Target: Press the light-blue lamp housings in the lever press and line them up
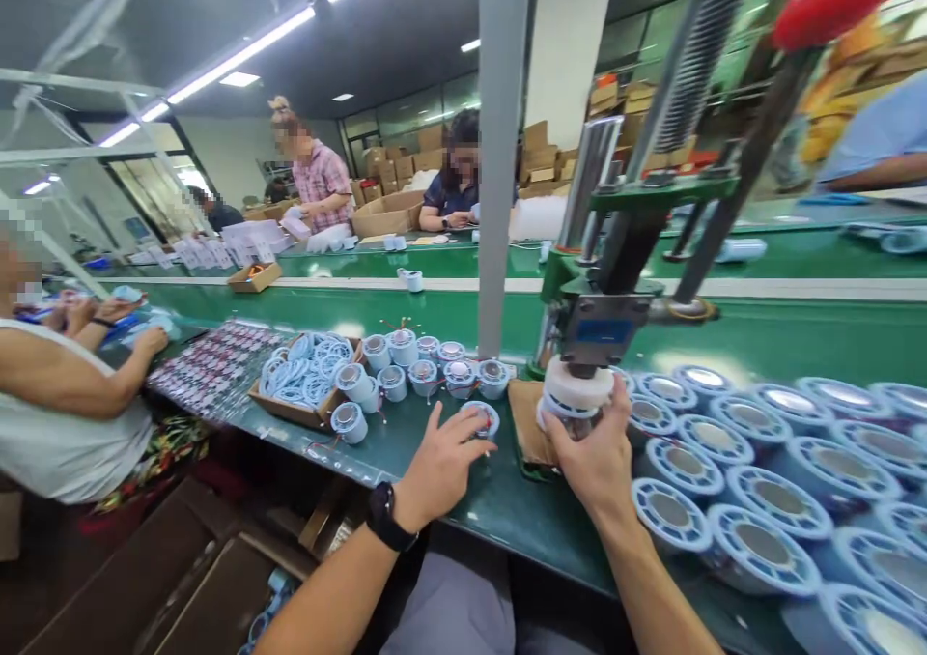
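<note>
My right hand [598, 452] wraps round a light-blue round housing [572, 409] under the white pressing head [577, 382] of a green hand press [604, 322]. The housing stands upright on the press's brown base pad [532, 423], its lower part covered by my fingers. My left hand [450, 457], fingers stretched out and apart, lies at the near side of another blue round housing [481, 417] with thin red wires. Fingertips overlap this housing's rim; whether they press on it I cannot tell.
Many blue ring-topped housings [757, 539] stand right of the press. To the left are smaller blue housings with wires [391, 382], a carton of blue rings [308, 370] and rows of small parts [221, 365]. A grey post [499, 153] rises behind. Co-workers sit or stand around.
</note>
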`<state>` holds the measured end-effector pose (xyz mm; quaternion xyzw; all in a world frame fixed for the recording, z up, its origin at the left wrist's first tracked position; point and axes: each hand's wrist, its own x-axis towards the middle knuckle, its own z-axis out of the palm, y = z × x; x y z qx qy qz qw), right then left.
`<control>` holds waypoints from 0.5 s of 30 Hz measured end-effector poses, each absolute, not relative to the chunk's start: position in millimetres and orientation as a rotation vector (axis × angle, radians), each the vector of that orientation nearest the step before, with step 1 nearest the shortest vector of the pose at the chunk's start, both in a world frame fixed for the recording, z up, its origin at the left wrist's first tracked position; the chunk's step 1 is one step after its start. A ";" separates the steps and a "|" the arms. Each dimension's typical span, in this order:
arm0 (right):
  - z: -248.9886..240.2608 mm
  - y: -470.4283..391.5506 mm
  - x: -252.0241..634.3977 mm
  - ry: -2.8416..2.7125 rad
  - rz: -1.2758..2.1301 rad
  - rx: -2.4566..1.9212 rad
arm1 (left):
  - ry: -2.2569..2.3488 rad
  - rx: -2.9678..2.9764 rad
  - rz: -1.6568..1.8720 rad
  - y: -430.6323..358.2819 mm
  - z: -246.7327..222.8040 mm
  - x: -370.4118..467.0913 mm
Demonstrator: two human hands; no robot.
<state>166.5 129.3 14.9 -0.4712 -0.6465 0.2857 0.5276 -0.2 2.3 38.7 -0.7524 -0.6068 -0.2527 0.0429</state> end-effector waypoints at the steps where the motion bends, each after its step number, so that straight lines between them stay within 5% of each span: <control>1: 11.9 131.6 163.0 -1.532 0.706 -1.165 | -1.861 -2.285 -0.781 -3.6 42.7 -5.2; 5: 19.7 136.0 161.0 -1.463 0.680 -1.161 | -1.994 -1.873 -0.832 -35.5 64.5 -61.1; 9: 18.9 126.6 155.4 -1.457 0.527 -1.049 | -2.501 -1.039 -0.451 -63.3 99.4 -151.7; 15: 18.6 56.4 189.8 -1.724 0.235 -0.790 | -2.830 -0.882 -0.219 -62.2 128.3 -200.0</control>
